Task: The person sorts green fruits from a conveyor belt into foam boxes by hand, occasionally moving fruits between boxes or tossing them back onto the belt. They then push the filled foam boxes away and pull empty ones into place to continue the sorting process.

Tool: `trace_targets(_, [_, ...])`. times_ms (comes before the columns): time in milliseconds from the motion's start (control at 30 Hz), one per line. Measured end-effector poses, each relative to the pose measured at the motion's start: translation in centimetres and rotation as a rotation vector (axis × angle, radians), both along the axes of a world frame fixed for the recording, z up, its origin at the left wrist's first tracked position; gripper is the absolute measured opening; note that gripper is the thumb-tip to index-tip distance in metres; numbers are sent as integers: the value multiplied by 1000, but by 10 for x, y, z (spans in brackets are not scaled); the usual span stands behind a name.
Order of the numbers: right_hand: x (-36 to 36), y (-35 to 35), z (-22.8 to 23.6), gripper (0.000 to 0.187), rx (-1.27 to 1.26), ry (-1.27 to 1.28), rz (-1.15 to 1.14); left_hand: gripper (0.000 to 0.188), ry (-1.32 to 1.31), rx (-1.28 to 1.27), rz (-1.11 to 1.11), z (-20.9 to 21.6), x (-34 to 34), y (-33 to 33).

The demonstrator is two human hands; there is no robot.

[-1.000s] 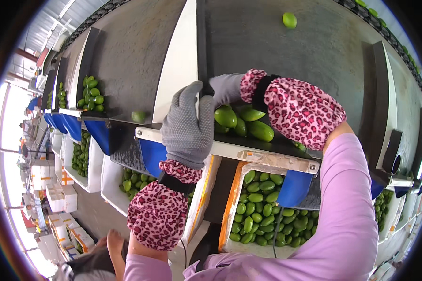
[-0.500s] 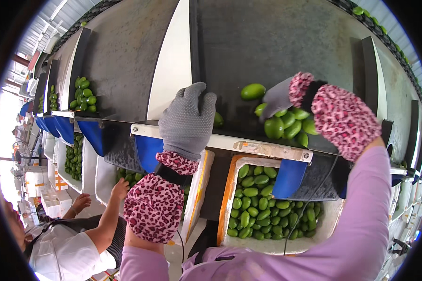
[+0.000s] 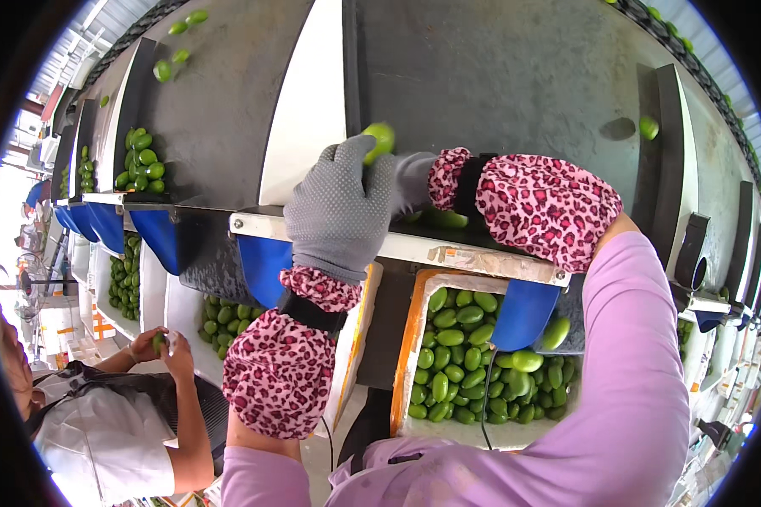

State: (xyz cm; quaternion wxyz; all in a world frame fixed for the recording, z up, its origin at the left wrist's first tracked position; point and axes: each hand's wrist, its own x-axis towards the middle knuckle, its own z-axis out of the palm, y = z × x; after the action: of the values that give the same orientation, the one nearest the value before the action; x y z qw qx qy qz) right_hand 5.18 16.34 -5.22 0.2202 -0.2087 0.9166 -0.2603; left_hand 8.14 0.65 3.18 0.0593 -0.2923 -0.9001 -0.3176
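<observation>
While the left forearm stood nearly upright below the white rail (image 3: 406,248), its gray-gloved left hand (image 3: 336,211) lay over that rail, thumb parted from the fingers. A blurred green fruit (image 3: 380,142) showed at the gap, beyond the rail; whether the fingers pinched it, I could not tell. The right arm was bent above the rail's right end, its forearm crosswise beyond the rail in a leopard-print sleeve (image 3: 545,203). The gray-gloved right hand (image 3: 411,179) was mostly hidden behind the left one, so I could not tell its fingers' state. More green fruits (image 3: 446,219) lay on the dark desk (image 3: 490,84), just beyond the rail. Below the rail's right half, an orange-edged foam box (image 3: 407,355) held many fruits, partly behind a blue flap (image 3: 524,317). Below the rail's left end, a white foam box (image 3: 183,308) held others.
</observation>
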Motion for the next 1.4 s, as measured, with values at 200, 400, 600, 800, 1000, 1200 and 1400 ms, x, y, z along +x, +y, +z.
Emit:
trace_targets(200, [57, 38, 33, 31, 587, -146, 86, 25, 96, 0, -9, -4, -5, -4])
trace_targets(400, [156, 129, 33, 37, 336, -337, -250, 30, 46, -141, 18, 3, -4, 1])
trace_targets(600, [119, 108, 85, 46, 340, -115, -455, 33, -19, -157, 47, 4, 0, 9])
trace_targets(800, [31, -7, 44, 39, 476, -67, -1, 31, -50, -145, 48, 7, -1, 4])
trace_targets(1000, [57, 15, 39, 28, 708, -153, 167, 29, -64, -160, 54, 8, 4, -4])
trace_targets(1200, [157, 113, 33, 31, 444, -142, -263, 39, -69, -157, -8, -8, -12, 7])
trace_targets(1400, [301, 117, 5, 41, 189, -187, -820, 47, 4, -225, -35, -15, -32, 2])
